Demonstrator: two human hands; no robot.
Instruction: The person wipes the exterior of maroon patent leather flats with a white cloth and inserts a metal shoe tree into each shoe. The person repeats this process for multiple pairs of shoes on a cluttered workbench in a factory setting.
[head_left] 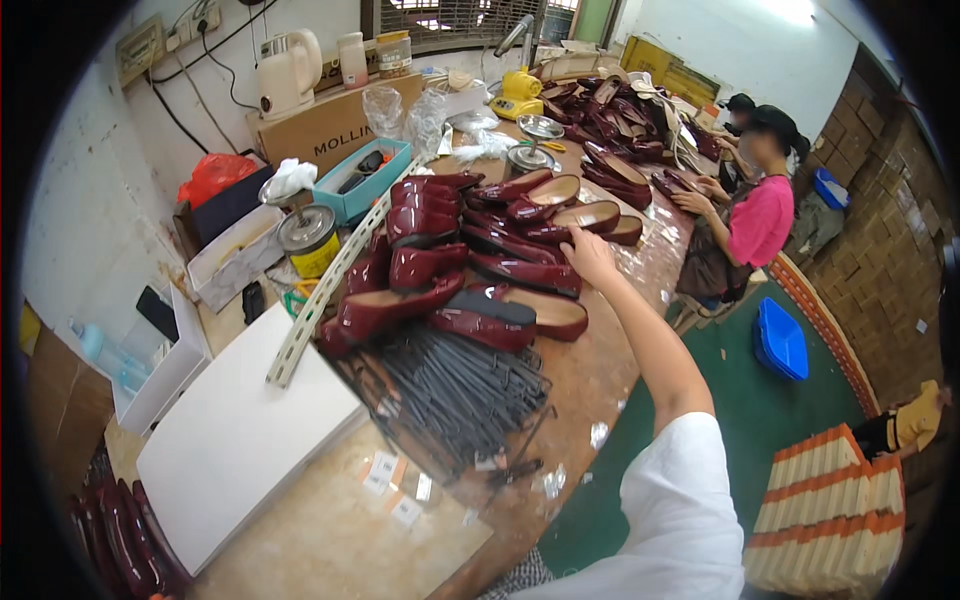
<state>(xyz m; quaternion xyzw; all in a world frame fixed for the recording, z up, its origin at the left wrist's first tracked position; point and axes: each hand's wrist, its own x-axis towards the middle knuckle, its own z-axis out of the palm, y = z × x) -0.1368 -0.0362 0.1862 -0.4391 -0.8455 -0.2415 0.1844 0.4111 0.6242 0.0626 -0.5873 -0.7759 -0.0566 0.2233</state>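
Observation:
My right hand point(592, 258) reaches over the worktable to a pile of glossy dark red flat shoes. Its fingers are bent and closed at the edge of one shoe point(588, 216) with a tan insole. Around it lie more shoes of the same kind, some on their sides, one with its dark sole point(492, 306) turned up. Nearer to me is a heap of thin dark grey rods with hooked ends point(450, 385). My left hand does not show. At the lower left edge stand several more dark red shoes point(125, 535).
A slotted metal bar point(325, 290) runs beside the shoes, by a white board point(245, 430). Behind are a teal box point(362, 180), a lidded tin point(308, 240) and a cardboard box point(335, 125). A person in pink point(762, 220) handles shoes farther along. A blue basin point(780, 338) sits on the floor.

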